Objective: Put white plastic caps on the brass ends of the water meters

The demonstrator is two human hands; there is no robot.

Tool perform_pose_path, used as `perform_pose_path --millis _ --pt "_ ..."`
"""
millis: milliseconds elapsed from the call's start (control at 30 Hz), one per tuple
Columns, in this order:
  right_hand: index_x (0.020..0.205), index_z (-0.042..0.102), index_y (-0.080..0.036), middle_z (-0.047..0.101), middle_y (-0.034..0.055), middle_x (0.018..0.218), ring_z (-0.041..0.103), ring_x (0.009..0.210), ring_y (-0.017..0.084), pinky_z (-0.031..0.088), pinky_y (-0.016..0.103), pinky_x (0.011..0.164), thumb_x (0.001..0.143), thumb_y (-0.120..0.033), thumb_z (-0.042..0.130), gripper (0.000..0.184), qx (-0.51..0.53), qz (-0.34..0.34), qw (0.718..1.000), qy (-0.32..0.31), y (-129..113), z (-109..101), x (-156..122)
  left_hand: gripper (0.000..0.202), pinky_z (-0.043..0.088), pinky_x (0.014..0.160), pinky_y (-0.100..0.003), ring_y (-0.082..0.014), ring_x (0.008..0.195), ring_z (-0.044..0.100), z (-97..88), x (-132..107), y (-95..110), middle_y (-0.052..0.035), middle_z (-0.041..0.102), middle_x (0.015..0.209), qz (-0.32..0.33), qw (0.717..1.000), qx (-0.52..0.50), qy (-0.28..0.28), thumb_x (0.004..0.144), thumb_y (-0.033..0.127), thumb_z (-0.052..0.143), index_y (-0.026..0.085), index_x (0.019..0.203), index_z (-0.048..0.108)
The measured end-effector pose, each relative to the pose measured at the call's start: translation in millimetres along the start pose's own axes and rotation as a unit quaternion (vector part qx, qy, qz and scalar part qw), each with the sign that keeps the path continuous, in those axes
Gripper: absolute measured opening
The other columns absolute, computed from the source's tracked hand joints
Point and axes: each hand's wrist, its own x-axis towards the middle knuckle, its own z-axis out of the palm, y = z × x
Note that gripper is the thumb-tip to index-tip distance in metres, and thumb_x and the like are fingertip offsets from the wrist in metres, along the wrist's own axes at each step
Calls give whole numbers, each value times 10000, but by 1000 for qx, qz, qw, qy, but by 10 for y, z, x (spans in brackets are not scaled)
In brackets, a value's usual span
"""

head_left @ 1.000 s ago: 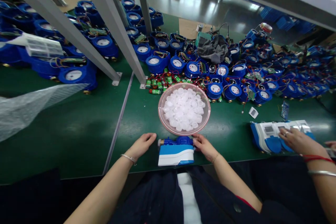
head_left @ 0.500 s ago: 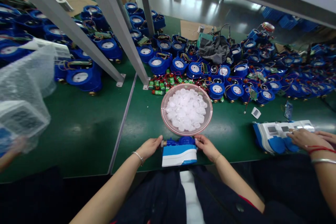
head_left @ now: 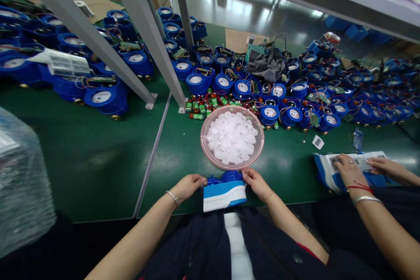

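Item 1, meter [head_left: 225,194], blue and white, one. Sits at the near edge of the surface [head_left: 177,148], just in front of the bowl [head_left: 230,167] of white pieces [head_left: 232,135]; narrow blue side toward the bowl, white side nearest. Whether it lies flat or is slightly lifted, I cannot tell.

Item 2, left hand [head_left: 189,187], one. Narrow, thumb and fingertips drawn together on the meter's left end.

Item 3, right hand [head_left: 257,183], one. Narrow, fingertips holding the meter's right end; the underside of that pinch is hidden from me.

Handling, my judgement. The two grips face each other, so I would want equal pressure, along the line joining the ends; a stronger push from one side would likely slew the meter. Fingertips seem right for ends this small.

Pose. Left forearm [head_left: 138,232] and right forearm [head_left: 293,225] rise from below on either side and converge on the meter; wrists low, backs of the hands upward, bracelet [head_left: 173,199] at the left wrist.

Item 4, separate. Co-worker's hand [head_left: 348,168], over like units [head_left: 323,170], well apart on the right
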Motion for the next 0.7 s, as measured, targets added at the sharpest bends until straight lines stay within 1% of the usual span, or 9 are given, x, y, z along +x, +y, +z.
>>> perform_pose_path --millis 67,133,200,267,367,433,533,633,700 --pt "842 572 -293 620 3 807 547 837 221 439 352 697 717 -437 589 191 -11 -10 1000 -3 -80 -89 -57 334 404 631 -264 -154 649 527 28 -35 23 3 563 659 17 1000 -22 2 617 459 627 162 732 527" --pt "830 579 -300 627 1 821 547 871 237 446 362 691 696 -420 613 183 -20 -25 999 -2 -219 -406 -188 373 413 620 -250 -131 630 522 55 -87 37 22 532 674 25 999 -40 15 594 428 651 172 811 490" --pt "821 583 -305 628 -1 841 537 922 249 452 369 690 689 -422 615 179 -27 -47 999 9 -399 -981 -390 506 430 660 -256 -136 676 541 66 -135 28 11 543 741 20 998 -47 34 570 431 669 172 956 468" --pt "807 583 -312 622 -17 871 512 986 257 455 377 698 700 -446 593 172 -33 -73 996 30 -552 -1731 -621 577 433 663 -267 -158 705 551 58 -161 -5 -17 565 779 -2 998 -38 45 578 492 650 157 1016 478" --pt "727 583 -332 593 -61 939 426 1100 222 458 341 745 627 -375 692 153 -54 -116 989 72 -583 -2798 -872 537 375 542 -276 -165 577 502 29 -149 -66 -36 548 624 -46 998 -7 43 683 633 451 115 744 579" --pt "734 595 -358 562 -74 1025 333 1166 166 449 279 792 624 -261 719 192 -117 -199 964 130 -478 -3230 -922 579 336 516 -280 -155 515 453 19 -128 -86 -27 499 523 -53 998 7 41 715 649 374 116 589 561" --pt "782 613 -360 535 -86 1087 215 1239 163 430 269 829 643 -154 694 261 -129 -253 949 134 -348 -3361 -882 453 384 594 -282 -166 591 499 38 -129 -74 -20 540 577 -20 999 -3 31 682 576 510 129 625 558" --pt "722 595 -340 584 -58 983 330 1187 227 451 318 764 606 -190 717 225 -75 -198 972 100 -456 -3184 -859 343 436 709 -281 -174 735 557 88 -185 -51 -19 596 749 31 999 -40 17 644 451 612 160 799 518" --pt "689 572 -329 604 -42 891 438 1091 250 456 342 719 592 -240 725 202 -55 -155 984 71 -632 -3076 -892 388 450 760 -287 -178 813 572 114 -228 -46 -38 604 878 48 997 -57 25 639 396 627 172 913 471"
